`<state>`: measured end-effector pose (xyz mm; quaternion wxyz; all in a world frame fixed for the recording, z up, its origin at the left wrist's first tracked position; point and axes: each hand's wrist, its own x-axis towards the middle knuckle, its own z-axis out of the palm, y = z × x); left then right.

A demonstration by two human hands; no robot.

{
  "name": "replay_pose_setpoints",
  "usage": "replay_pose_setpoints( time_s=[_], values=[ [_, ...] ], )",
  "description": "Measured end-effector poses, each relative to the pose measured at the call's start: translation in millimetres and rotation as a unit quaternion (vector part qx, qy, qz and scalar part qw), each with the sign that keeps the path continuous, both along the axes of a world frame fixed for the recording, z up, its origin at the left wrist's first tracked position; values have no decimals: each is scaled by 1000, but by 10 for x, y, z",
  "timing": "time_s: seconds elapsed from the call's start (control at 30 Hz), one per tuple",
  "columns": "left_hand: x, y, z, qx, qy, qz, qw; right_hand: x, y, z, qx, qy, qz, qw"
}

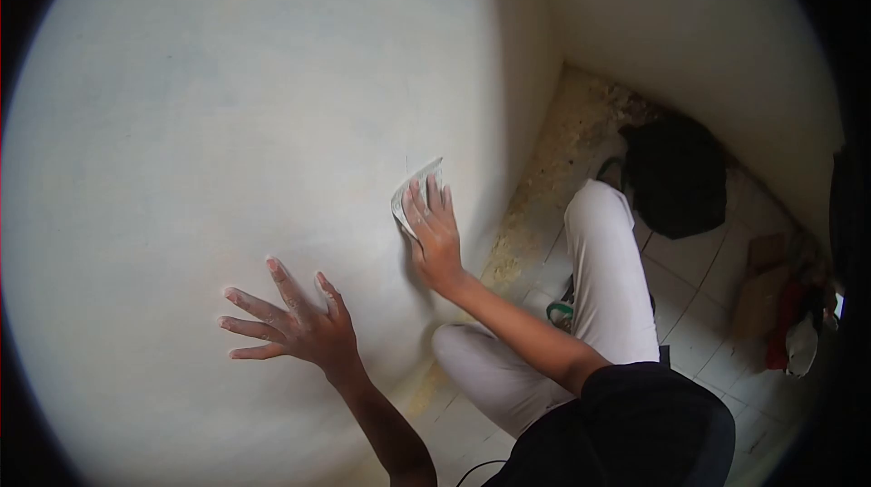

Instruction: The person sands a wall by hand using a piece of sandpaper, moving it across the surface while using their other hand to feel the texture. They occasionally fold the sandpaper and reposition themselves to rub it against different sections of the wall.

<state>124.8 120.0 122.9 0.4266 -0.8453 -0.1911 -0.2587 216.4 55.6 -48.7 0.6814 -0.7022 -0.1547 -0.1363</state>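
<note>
My left hand (308, 328) is spread against the pale wall (227, 133), fingers stretched wide and dusted with white powder. To its right and higher up, my right hand (435, 238) presses a folded, whitish sheet of sandpaper (403, 203) to the same wall. The fingers lie over the sheet and hide part of it; its upper corner sticks out past the fingertips. White dust also coats the right fingers.
Another wall (689, 24) meets this one at the right. A dark bag (676, 177) lies on the tiled floor (676, 278) by the corner. Farther right are a brown cardboard piece (760, 297) and a red item (780, 328). My bent knees are close to the wall.
</note>
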Motion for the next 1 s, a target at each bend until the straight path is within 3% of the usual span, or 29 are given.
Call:
replay_pose_setpoints(
  time_s=[0.3,0.47,0.57,0.8,0.93,1.0],
  values=[
    [52,-65,41,-9,6,10,1000,1053,-160,560,-5,21,-120,993],
    [6,44,-27,20,-1,23,1000,-150,108,168,-21,60,-18,998],
    [15,-19,14,-5,8,42,999,-220,86,118,-44,40,-21,998],
    [-8,-64,58,-34,18,43,998,1285,-68,555,21,-25,-153,988],
    [-2,-48,50,-43,16,46,998,1221,-26,594,50,-9,-136,989],
    [-15,-38,41,-48,20,50,997,855,9,436,-5,-11,-110,994]
  ],
)
